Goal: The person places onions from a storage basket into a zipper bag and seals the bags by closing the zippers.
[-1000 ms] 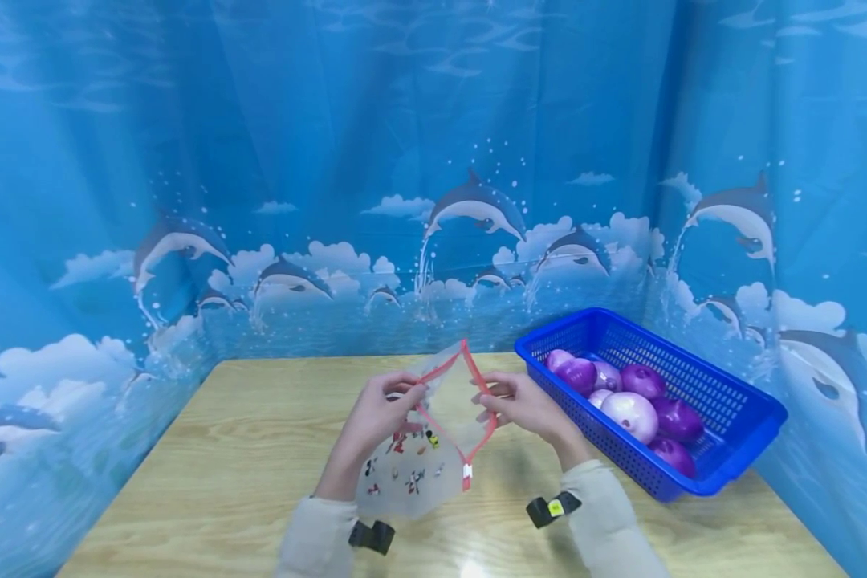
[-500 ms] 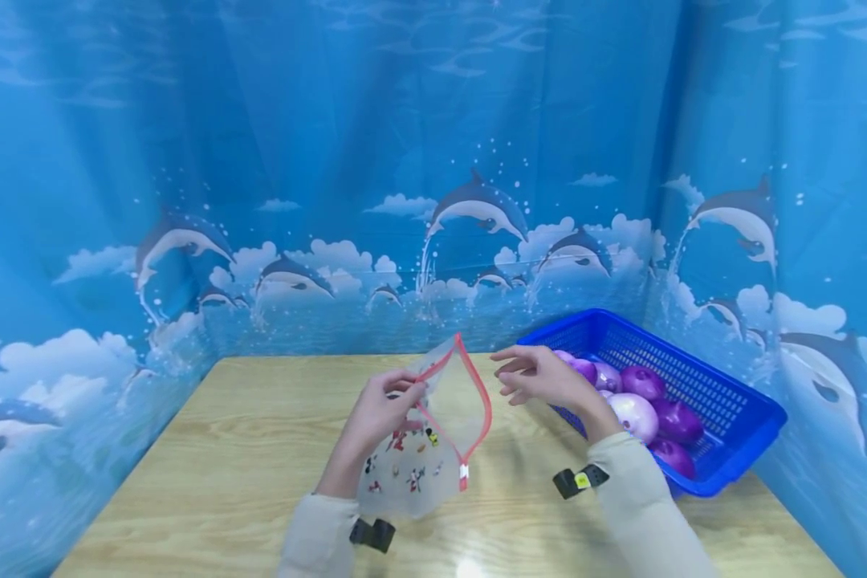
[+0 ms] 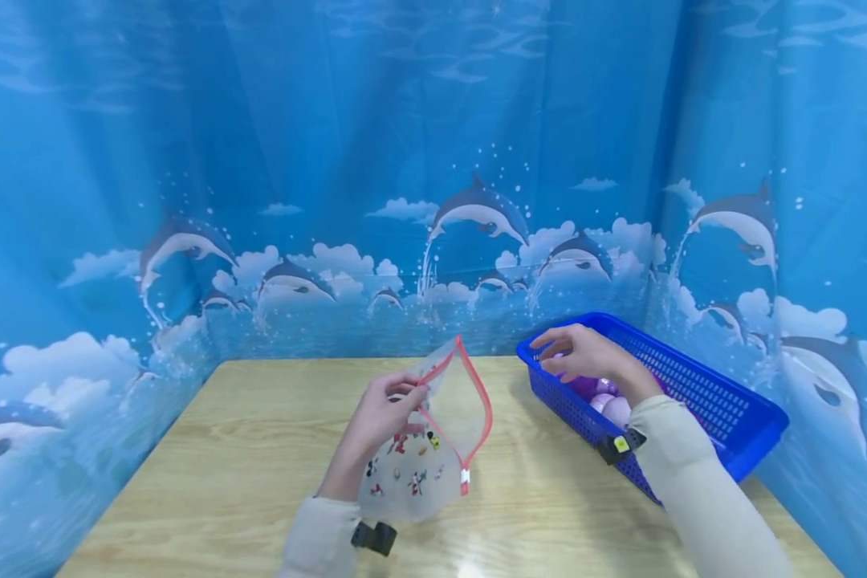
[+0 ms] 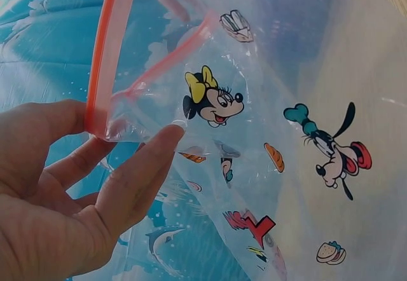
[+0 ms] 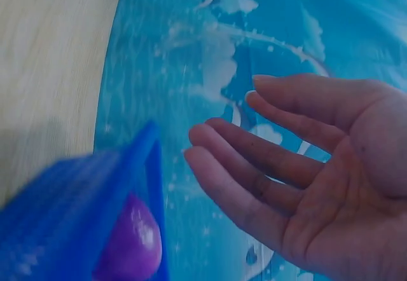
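Note:
A clear zip bag (image 3: pixel 412 482) printed with cartoon figures stands over the table, its red-edged mouth spread wide. My left hand (image 3: pixel 386 409) pinches one side of that mouth between thumb and fingers; the left wrist view shows the grip on the red zip strip (image 4: pixel 102 58). A white slider (image 3: pixel 466 475) sits at the near end of the zip. My right hand (image 3: pixel 588 357) hovers over the far left part of a blue basket (image 3: pixel 755 433), fingers loosely bent and holding nothing. Beneath it lie purple onions (image 3: pixel 614 408), partly hidden by the hand and sleeve.
The basket stands at the right of the wooden table (image 3: pixel 260 449), its near side partly behind the right sleeve (image 3: pixel 701 482). A blue curtain (image 3: pixel 332 160) with dolphins rises behind the table and at both sides. Each wrist wears a black camera strap.
My right hand has let go of the bag's right edge and moved right, over the basket. The left hand still holds the bag in about the same place.

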The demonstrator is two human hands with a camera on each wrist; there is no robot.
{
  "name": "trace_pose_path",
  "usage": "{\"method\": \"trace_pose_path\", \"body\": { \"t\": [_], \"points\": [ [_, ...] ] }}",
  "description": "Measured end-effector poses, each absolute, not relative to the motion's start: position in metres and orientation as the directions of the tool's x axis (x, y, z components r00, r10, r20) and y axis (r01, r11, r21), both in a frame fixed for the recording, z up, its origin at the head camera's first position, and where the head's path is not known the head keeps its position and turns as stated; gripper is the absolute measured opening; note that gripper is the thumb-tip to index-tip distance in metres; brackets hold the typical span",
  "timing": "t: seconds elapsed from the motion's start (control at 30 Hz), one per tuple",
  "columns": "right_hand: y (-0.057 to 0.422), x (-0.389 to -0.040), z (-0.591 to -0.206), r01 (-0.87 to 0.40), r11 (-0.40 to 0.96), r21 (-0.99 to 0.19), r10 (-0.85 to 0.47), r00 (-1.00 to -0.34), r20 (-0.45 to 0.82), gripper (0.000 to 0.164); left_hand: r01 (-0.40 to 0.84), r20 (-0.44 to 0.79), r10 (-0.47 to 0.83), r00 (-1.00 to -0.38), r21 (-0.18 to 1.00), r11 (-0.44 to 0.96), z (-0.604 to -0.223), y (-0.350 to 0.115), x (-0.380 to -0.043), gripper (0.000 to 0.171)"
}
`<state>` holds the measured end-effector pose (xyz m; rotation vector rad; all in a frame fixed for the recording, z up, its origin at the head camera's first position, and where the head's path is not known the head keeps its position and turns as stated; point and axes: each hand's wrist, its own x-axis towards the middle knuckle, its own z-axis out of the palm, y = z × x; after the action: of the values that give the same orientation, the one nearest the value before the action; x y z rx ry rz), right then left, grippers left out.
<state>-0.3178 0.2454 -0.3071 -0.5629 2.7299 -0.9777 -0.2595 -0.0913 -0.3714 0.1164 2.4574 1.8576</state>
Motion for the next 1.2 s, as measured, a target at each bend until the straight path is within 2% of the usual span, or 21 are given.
{"method": "trace_pose_path", "body": {
  "t": [0.33,0.57,0.73,1.2],
  "points": [
    [0.273,-0.328,-0.309,-0.249,0.857,-0.451,-0.301,-0.952,-0.048,0.041,0.036,0.007,0.105,-0.994,0.961,0.276,-0.374,-0.091,-0.260,0.023],
    [0.276,-0.333,-0.317,-0.208,0.882,-0.423,-0.258,-0.964,-0.063,0.049,0.026,-0.001,0.100,-0.995,0.963,0.270,-0.373,-0.091,-0.259,0.023],
    [0.274,-0.337,-0.322,-0.154,0.892,-0.425,-0.231,-0.963,-0.137,0.053,0.026,0.000,0.098,-0.995,0.965,0.261,-0.372,-0.092,-0.259,0.024],
    [0.270,-0.342,-0.332,-0.064,0.900,-0.431,-0.169,-0.963,-0.211,0.053,0.013,-0.013,0.092,-0.996,0.961,0.277,-0.373,-0.093,-0.263,0.021]
  ]
}}
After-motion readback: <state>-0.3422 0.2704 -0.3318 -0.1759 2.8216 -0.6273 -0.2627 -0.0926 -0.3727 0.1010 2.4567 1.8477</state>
